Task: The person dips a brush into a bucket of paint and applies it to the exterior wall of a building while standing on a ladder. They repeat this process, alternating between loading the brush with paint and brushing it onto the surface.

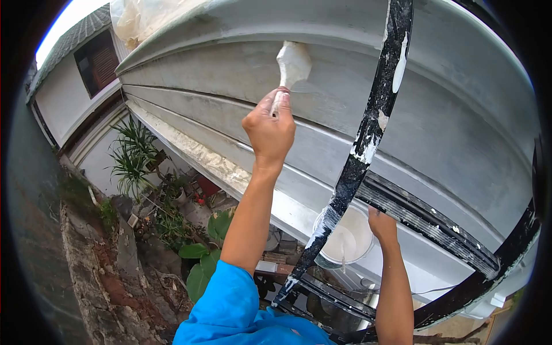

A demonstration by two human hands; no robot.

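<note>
Head view. A bucket point(361, 223) is seen low at centre right, with white paint point(339, 244) pooled inside. Its near side is partly hidden by a paint-spattered black bar point(368, 138) that crosses the frame. The right hand point(382, 225) is laid against the bucket's far rim. Its fingers are hidden behind the rim, so the grip cannot be told.

The left hand point(269, 131) is raised, its fingers closed round the handle of a brush point(292, 64). The white-loaded bristles are pressed against the grey siding point(448, 132), high on the wall. A blue sleeve point(230, 305) is cut off at the bottom edge.

Potted plants point(133, 155) and rubble are seen far below. A neighbouring house point(69, 86) is at upper left.
</note>
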